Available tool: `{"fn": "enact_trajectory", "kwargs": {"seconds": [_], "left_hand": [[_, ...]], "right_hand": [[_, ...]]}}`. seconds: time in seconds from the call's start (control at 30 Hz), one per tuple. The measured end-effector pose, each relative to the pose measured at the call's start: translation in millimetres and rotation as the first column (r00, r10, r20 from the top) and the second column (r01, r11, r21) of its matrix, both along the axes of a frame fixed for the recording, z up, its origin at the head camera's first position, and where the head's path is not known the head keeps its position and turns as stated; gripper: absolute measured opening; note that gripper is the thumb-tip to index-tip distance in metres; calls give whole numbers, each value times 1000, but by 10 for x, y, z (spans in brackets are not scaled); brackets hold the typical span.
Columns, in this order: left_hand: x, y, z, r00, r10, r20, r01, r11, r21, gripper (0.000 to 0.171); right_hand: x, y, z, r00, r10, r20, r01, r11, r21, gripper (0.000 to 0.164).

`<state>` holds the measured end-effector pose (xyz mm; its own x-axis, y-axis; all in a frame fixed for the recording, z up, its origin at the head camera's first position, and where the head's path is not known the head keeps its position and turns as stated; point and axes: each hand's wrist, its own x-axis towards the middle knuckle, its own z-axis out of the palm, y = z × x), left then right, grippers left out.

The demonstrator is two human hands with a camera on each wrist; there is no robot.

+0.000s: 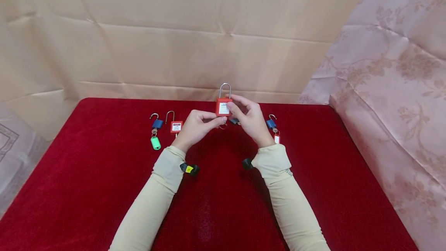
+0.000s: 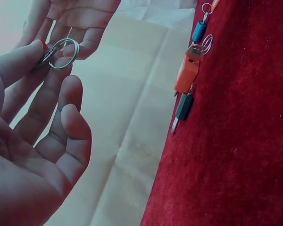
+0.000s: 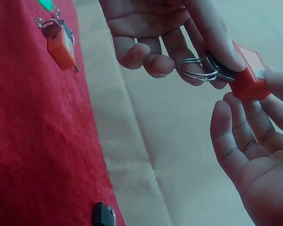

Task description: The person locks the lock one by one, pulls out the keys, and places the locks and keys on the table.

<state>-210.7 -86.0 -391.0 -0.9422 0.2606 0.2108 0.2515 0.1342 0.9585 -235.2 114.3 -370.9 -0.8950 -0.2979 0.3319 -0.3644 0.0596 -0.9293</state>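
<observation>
A red padlock (image 1: 223,108) with a white label is held up above the far part of the table, its tall silver shackle pointing upward. My right hand (image 1: 252,119) grips the lock's body, with the thumb on the label side. From below left, my left hand (image 1: 195,127) pinches a key (image 3: 221,70) between thumb and index finger at the padlock's underside. Silver split rings (image 3: 198,75) hang from that key. Seen in the right wrist view, the key meets the bottom of the body; how deep it sits is hidden by fingers.
On the red-covered table (image 1: 216,204) lie a blue padlock (image 1: 157,123) with a green tag (image 1: 155,143), another red padlock (image 1: 176,126) with its shackle raised, and at right a blue padlock (image 1: 271,124) with a red-and-white tag (image 1: 277,139). A dark padlock (image 1: 234,121) is partly hidden behind my hands.
</observation>
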Motion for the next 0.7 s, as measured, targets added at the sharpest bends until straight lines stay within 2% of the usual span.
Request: {"fn": "enact_trajectory", "kwargs": {"seconds": [0.7], "left_hand": [[-6, -21, -1, 998, -1, -61, -2, 999, -48, 18]], "right_hand": [[3, 21, -4, 999, -8, -33, 10, 999, 47, 36]]}}
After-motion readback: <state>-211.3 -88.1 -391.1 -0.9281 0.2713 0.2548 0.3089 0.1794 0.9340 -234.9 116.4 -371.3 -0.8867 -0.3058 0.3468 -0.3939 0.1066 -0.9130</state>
